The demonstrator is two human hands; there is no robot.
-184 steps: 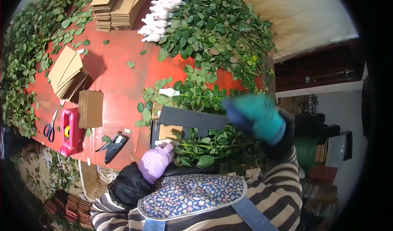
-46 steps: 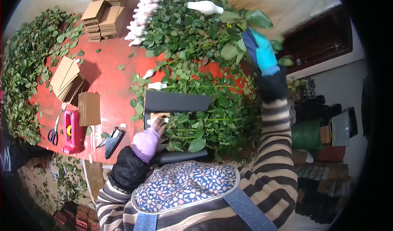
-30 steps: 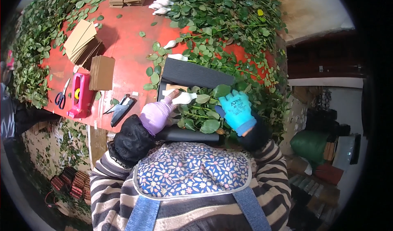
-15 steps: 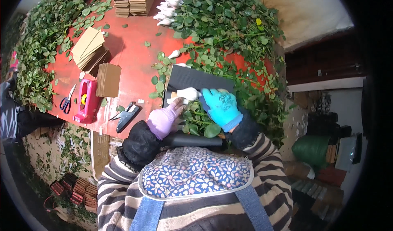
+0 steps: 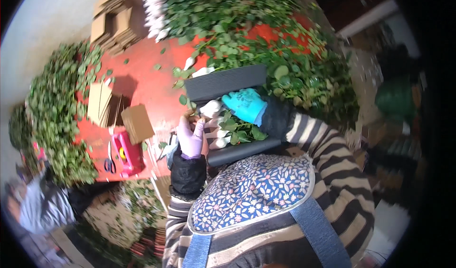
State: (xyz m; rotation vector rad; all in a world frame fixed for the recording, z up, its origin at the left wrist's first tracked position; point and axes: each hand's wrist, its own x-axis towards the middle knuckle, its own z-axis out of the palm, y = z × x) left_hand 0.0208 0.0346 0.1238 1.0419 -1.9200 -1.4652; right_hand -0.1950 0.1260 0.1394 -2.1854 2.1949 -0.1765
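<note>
White-wrapped flower buds [image 5: 220, 143] on leafy green stems lie in a dark holder, between its upright ribbed board [image 5: 225, 81] and its rounded near edge [image 5: 244, 151]. My right hand [image 5: 246, 105], in a turquoise glove, is closed around the stem of the uppermost white-wrapped rose [image 5: 211, 109]. At the left end of the holder is my left hand [image 5: 191, 137] in a lilac glove with bare fingertips. Its thumb and fingers stand apart beside the buds, with nothing visible between them. A stapler [image 5: 169, 149] is partly hidden behind that hand.
Left of the holder are a pink tape dispenser [image 5: 126, 154], scissors [image 5: 109, 159] and cardboard pieces [image 5: 137, 124]. More cardboard [image 5: 111, 23] is stacked at the back. Leafy stems [image 5: 228, 11] cover the far right; foliage [image 5: 57, 101] lines the left, near another person [image 5: 45, 201].
My view has turned and shifted. My left hand has drawn back from the upper bud and its fingers now point upward, uncovering more buds. My right hand remains at the upper rose's stem.
</note>
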